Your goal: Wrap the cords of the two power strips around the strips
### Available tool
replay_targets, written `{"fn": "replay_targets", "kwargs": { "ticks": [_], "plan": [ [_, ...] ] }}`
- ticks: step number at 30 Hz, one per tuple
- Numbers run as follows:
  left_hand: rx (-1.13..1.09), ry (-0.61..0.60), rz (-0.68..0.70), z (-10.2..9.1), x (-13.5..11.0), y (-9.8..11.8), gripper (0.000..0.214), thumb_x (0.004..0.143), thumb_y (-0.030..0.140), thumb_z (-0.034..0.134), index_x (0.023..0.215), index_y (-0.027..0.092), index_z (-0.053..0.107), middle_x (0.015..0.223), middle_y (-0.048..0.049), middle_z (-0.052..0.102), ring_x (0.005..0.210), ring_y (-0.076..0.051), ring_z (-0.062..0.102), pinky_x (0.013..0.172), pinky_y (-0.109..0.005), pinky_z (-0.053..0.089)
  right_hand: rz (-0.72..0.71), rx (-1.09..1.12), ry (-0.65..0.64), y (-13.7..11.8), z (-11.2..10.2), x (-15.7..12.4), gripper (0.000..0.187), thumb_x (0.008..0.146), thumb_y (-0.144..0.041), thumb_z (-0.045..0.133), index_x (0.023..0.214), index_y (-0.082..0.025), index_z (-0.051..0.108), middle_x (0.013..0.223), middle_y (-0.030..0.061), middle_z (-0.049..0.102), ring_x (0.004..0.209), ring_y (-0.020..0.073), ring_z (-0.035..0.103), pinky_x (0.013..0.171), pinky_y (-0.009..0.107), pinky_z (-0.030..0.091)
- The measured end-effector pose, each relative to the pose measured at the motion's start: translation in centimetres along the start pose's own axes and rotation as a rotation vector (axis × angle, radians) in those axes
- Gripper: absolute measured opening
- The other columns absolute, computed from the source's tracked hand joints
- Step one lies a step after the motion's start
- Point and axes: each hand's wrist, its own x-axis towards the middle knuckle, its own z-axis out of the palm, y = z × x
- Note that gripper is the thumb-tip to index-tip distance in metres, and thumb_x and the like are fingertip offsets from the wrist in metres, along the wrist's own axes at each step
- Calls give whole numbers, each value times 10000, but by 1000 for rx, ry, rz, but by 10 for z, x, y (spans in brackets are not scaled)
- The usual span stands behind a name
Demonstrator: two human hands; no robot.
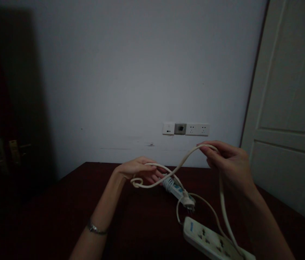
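Observation:
A white power cord (184, 159) runs in loops between my two hands above the dark table. My left hand (144, 170) holds one stretch of it between thumb and fingers, and a small twisted loop hangs below that wrist. Higher up, my right hand (229, 159) pinches the cord at its arched top. From there the cord drops to a white power strip (206, 238) at the bottom right, cut off by the frame edge. The cord's plug (188, 201) hangs or lies near the middle, in front of a second strip (174, 189) wrapped in its own pale cord.
The dark reddish table (141, 216) meets a pale wall with a row of switches and sockets (186, 129). A white panelled door (290, 108) stands to the right. At the far left is a dark door with a metal handle (14, 150).

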Motion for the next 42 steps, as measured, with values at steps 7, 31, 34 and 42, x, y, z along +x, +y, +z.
{"fn": "replay_targets", "kwargs": {
  "ticks": [7,31,34,42],
  "plan": [
    [-163,-218,-12,19,14,-5,369,715,344,690,1002,120,637,826,-136,698,675,-238,675,551,-327,519,-4,3,80,10,12,3,292,697,-422,689,785,-144,703,476,-42,431,417,66,342,363,192,264],
    [-327,269,574,34,23,5,344,673,269,732,919,179,509,656,-26,672,373,-43,451,417,-190,334,392,202,-526,49,41,3,477,729,-581,587,767,-112,666,472,1,549,357,74,423,355,193,335],
    [-400,411,673,29,28,5,342,682,214,708,961,185,512,691,-33,664,496,-77,536,471,-197,354,413,245,-576,53,51,-3,522,747,-557,577,979,-97,665,542,23,598,329,63,397,319,191,312],
    [-422,600,678,11,35,1,294,715,154,646,984,137,530,735,-44,650,498,-54,503,527,-203,393,192,265,-392,40,67,-21,832,770,-404,616,1443,-396,127,1368,97,432,829,163,600,451,196,467]
  ]
}}
